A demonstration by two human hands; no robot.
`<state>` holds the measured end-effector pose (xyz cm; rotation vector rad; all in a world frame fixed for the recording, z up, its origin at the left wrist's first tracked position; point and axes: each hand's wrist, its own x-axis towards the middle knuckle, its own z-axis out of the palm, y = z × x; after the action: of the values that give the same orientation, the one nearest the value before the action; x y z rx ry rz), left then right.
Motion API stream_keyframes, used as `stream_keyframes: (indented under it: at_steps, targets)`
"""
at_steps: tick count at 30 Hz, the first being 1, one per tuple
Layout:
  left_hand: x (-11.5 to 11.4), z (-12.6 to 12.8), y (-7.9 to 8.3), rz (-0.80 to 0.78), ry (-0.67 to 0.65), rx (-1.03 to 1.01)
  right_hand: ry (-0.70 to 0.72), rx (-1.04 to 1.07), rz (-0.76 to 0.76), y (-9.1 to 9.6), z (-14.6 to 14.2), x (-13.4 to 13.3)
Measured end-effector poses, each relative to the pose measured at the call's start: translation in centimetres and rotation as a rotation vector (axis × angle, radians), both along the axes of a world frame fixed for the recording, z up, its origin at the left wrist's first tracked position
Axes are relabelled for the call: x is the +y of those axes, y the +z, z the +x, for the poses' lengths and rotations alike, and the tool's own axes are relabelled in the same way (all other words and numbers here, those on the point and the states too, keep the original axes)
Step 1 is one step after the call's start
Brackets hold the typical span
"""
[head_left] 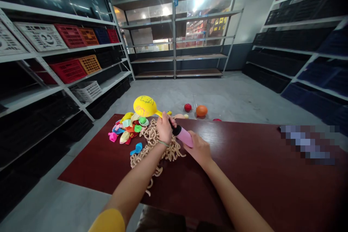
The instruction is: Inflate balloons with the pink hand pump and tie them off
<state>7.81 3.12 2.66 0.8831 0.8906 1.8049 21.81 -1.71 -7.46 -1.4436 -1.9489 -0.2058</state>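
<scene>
A yellow balloon [145, 106], partly inflated and with dark and red markings, sticks out to the upper left of my left hand [164, 128]. That hand is closed around the balloon's neck, by the black end of a pink balloon pump [185, 137]. My right hand [199, 149] grips the pump's pink body. The join between balloon and pump is hidden by my left fingers. Beneath my left forearm lies a heap of beige, curled, cord-like pieces [174, 153]. Limp balloons [127, 127] in mixed colours are piled to the left, and a single blue balloon [138, 148] rests nearer me.
The dark red table [236, 170] carries a blurred-out object [304, 143] at its right. Beyond its far edge are a red ball [187, 107] and an orange ball [201, 111] on the floor. Shelving with crates [69, 70] stands left; more racks [174, 36] are at the back and right.
</scene>
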Motion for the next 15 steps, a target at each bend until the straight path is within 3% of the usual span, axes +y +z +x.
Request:
stream_keyframes:
  at_steps: [2,6,9,11,13,15]
  targets:
    - [0.3,-1.9,0.9,-0.007,0.005,0.011,0.035,-0.031,-0.011,0.2,-0.3,-0.3]
    - [2.0,-6.8,5.2,0.027,0.055,-0.025,0.074,-0.023,-0.005,0.5,-0.9,-0.5]
    - [2.9,-8.0,7.4,0.09,0.111,-0.077,0.059,0.001,0.008,0.3,-1.2,-0.1]
    - [3.0,-6.9,6.9,0.104,0.158,-0.111,0.004,0.011,0.012,0.2,-1.2,0.1]
    - [2.5,-4.5,4.9,0.074,0.16,-0.105,-0.06,0.015,0.015,0.1,-1.1,0.2]
    - [1.8,-2.1,2.3,0.022,0.082,-0.039,-0.095,0.013,0.017,0.1,-0.9,0.3]
